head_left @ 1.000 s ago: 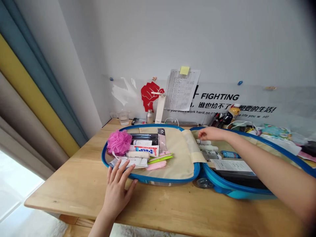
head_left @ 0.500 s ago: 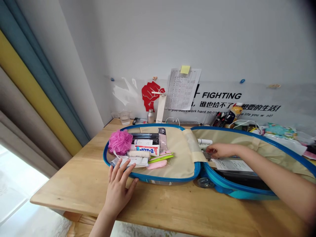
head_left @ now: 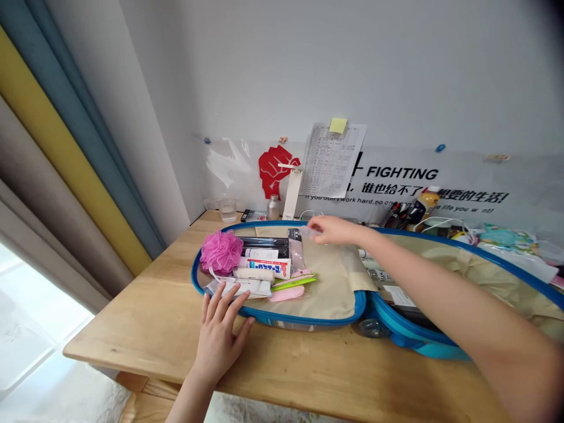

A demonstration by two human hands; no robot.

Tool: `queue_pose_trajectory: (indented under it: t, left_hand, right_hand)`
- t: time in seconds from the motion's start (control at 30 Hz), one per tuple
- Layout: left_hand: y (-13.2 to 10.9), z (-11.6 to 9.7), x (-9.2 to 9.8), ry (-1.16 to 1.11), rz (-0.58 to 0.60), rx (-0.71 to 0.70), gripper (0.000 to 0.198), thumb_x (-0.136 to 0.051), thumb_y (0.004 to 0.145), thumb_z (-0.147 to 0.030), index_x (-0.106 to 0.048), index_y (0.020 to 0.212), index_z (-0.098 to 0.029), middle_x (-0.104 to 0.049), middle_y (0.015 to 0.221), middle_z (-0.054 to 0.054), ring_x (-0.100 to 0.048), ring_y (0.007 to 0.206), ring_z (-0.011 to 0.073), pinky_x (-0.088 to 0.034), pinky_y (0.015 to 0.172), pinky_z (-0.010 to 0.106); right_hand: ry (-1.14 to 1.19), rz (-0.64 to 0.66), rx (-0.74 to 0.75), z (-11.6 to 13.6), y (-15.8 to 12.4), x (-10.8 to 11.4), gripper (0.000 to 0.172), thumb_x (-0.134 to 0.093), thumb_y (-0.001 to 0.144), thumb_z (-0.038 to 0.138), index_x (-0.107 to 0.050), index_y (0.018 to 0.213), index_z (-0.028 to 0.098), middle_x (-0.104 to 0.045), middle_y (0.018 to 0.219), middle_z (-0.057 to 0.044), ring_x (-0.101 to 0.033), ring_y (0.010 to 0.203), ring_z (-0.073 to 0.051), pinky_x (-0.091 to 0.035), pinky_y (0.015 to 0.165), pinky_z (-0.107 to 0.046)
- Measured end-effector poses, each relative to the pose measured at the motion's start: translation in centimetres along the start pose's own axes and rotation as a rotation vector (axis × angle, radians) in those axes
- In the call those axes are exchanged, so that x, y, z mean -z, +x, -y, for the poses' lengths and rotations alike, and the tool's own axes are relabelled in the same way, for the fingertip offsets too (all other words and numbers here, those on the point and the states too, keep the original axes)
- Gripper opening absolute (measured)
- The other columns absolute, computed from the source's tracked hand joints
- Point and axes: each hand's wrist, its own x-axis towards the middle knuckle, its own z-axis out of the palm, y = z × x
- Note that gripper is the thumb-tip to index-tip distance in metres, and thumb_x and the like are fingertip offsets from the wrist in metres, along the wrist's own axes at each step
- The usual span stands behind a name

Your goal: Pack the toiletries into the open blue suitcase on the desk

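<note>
A blue-rimmed suitcase [head_left: 308,322] lies open on the wooden table. My left hand [head_left: 222,329] rests with spread fingers on the front rim of its left half, beside a white packet [head_left: 255,286]. Over the back of that half, my right hand [head_left: 330,230] pinches a small clear object [head_left: 308,231], too blurred to name. Near it lies a pack with a black top [head_left: 295,249]. A pink bath puff [head_left: 221,252], a toothpaste tube [head_left: 268,266], a green item [head_left: 294,282] and a pink item [head_left: 287,294] lie on the beige lining.
In the right half are a black item and a white label [head_left: 399,295], partly behind my right forearm. Along the wall stand a glass [head_left: 228,210], a silver bottle [head_left: 273,207], a white lamp [head_left: 292,194], pens and a yellow-labelled bottle [head_left: 426,205].
My right hand has come out of the right half and moved left over the left half, with the small clear object in its fingers. My left hand stays at the rim.
</note>
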Motion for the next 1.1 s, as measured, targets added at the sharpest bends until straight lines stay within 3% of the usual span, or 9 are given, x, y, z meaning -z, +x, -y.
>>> queue_pose_trajectory:
  t: [0.13, 0.23, 0.4, 0.53, 0.63, 0.7, 0.9, 1.0, 1.1]
  left_hand:
    - [0.1, 0.0, 0.1, 0.015, 0.002, -0.018, 0.04, -0.054, 0.093, -0.026, -0.054, 0.134, -0.023, -0.059, 0.14, 0.009, -0.036, 0.144, 0.0267, -0.018, 0.122, 0.048]
    - [0.1, 0.1, 0.2, 0.013, 0.008, -0.027, 0.04, -0.055, 0.093, -0.025, -0.054, 0.133, -0.022, -0.059, 0.139, 0.01, -0.035, 0.145, 0.026, -0.017, 0.123, 0.047]
    - [-0.1, 0.2, 0.1, -0.008, 0.028, -0.003, 0.043, -0.055, 0.092, -0.026, -0.054, 0.135, -0.025, -0.059, 0.14, 0.008, -0.037, 0.144, 0.0276, -0.019, 0.122, 0.05]
    - [-0.1, 0.3, 0.1, -0.011, 0.034, 0.007, 0.042, -0.055, 0.092, -0.026, -0.055, 0.134, -0.026, -0.059, 0.141, 0.008, -0.038, 0.143, 0.0284, -0.02, 0.122, 0.051]
    - [-0.1, 0.2, 0.1, -0.014, 0.031, 0.016, 0.042, -0.054, 0.093, -0.026, -0.055, 0.134, -0.026, -0.059, 0.14, 0.008, -0.039, 0.143, 0.0283, -0.02, 0.121, 0.051]
    - [-0.1, 0.2, 0.1, -0.014, 0.029, 0.015, 0.042, -0.054, 0.093, -0.026, -0.055, 0.135, -0.026, -0.059, 0.14, 0.009, -0.039, 0.143, 0.0282, -0.02, 0.122, 0.051]
    - [-0.2, 0.2, 0.0, -0.025, 0.018, 0.023, 0.044, -0.054, 0.093, -0.026, -0.054, 0.137, -0.028, -0.059, 0.14, 0.008, -0.041, 0.142, 0.0286, -0.02, 0.122, 0.051]
    - [-0.2, 0.2, -0.1, -0.024, 0.01, 0.02, 0.044, -0.055, 0.093, -0.026, -0.054, 0.137, -0.027, -0.059, 0.14, 0.008, -0.04, 0.142, 0.0282, -0.02, 0.122, 0.051]
    - [-0.3, 0.2, -0.2, -0.017, 0.015, 0.018, 0.044, -0.055, 0.093, -0.025, -0.053, 0.137, -0.027, -0.058, 0.141, 0.009, -0.038, 0.143, 0.0284, -0.02, 0.122, 0.051]
  right_hand:
    - [-0.037, 0.051, 0.102, 6.6, 5.2, -3.9, 0.033, -0.071, 0.08, 0.029, -0.065, 0.11, 0.017, -0.067, 0.116, -0.008, -0.064, 0.101, -0.02, -0.052, 0.087, -0.031]
    - [-0.061, 0.065, 0.113, 9.1, 7.6, -6.0, 0.035, -0.062, 0.091, 0.039, -0.061, 0.118, 0.017, -0.062, 0.122, -0.009, -0.062, 0.105, -0.019, -0.054, 0.091, -0.041]
    - [-0.034, 0.04, 0.161, 10.2, 8.8, -7.5, 0.037, -0.06, 0.093, 0.04, -0.06, 0.123, 0.018, -0.06, 0.127, -0.009, -0.061, 0.111, -0.021, -0.053, 0.094, -0.044]
    - [0.033, 0.009, 0.19, 9.7, 8.2, -7.2, 0.033, -0.062, 0.091, 0.035, -0.063, 0.118, 0.017, -0.065, 0.121, -0.008, -0.063, 0.108, -0.019, -0.053, 0.094, -0.042]
    - [0.088, -0.043, 0.168, 7.7, 7.3, -5.6, 0.028, -0.063, 0.088, 0.024, -0.066, 0.115, 0.018, -0.07, 0.118, -0.007, -0.065, 0.105, -0.017, -0.05, 0.094, -0.032]
    - [0.116, -0.094, 0.115, 5.0, 6.3, -3.9, 0.029, -0.059, 0.088, 0.021, -0.067, 0.116, 0.02, -0.071, 0.118, -0.006, -0.066, 0.103, -0.016, -0.049, 0.094, -0.028]
    - [0.13, -0.216, -0.144, -6.6, -0.5, 0.6, 0.032, -0.046, 0.09, 0.03, -0.069, 0.108, 0.019, -0.075, 0.102, -0.007, -0.069, 0.09, -0.018, -0.053, 0.085, -0.033]
    - [0.12, -0.183, -0.227, -11.4, -4.7, 0.1, 0.032, -0.045, 0.088, 0.036, -0.069, 0.102, 0.02, -0.074, 0.084, -0.005, -0.069, 0.077, -0.018, -0.055, 0.077, -0.033]
    - [0.103, -0.11, -0.262, -14.1, -7.4, -2.0, 0.021, -0.057, 0.079, 0.035, -0.07, 0.089, 0.021, -0.073, 0.079, -0.004, -0.068, 0.073, -0.02, -0.056, 0.072, -0.034]
